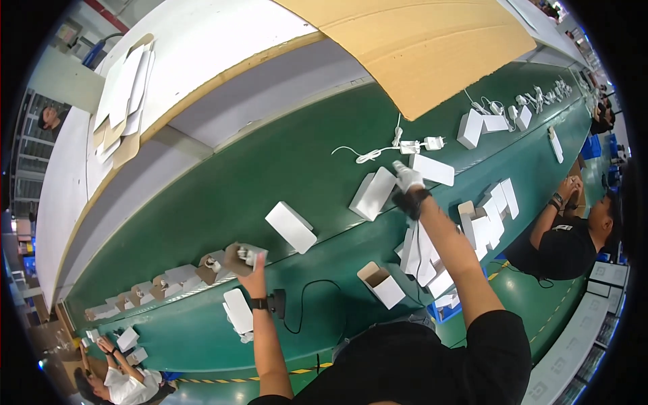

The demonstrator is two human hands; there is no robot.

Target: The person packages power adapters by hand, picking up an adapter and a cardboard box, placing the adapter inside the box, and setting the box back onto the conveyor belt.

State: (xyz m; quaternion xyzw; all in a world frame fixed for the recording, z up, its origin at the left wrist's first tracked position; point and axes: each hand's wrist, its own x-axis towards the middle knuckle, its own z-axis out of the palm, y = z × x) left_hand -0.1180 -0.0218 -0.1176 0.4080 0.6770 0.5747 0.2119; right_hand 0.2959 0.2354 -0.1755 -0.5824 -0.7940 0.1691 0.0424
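Left hand (255,273) grips a brown tray (237,258) with a charger; right hand (407,178), gloved, closes on a white box (372,194). Risk: with arms spread wide on the green belt (270,175), the tilted tray may drop its charger.

- Left hand (255,275): arm stretched forward from the lower edge, watch on the wrist, fingers closed in a grip.
- Right hand (407,178): gloved white, arm reaching far forward, dark band at the wrist, fingers curled.

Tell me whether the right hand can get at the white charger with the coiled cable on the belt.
Probably yes. The right hand is stretched out just below the charger, with only bare green belt between them; nothing blocks the way.
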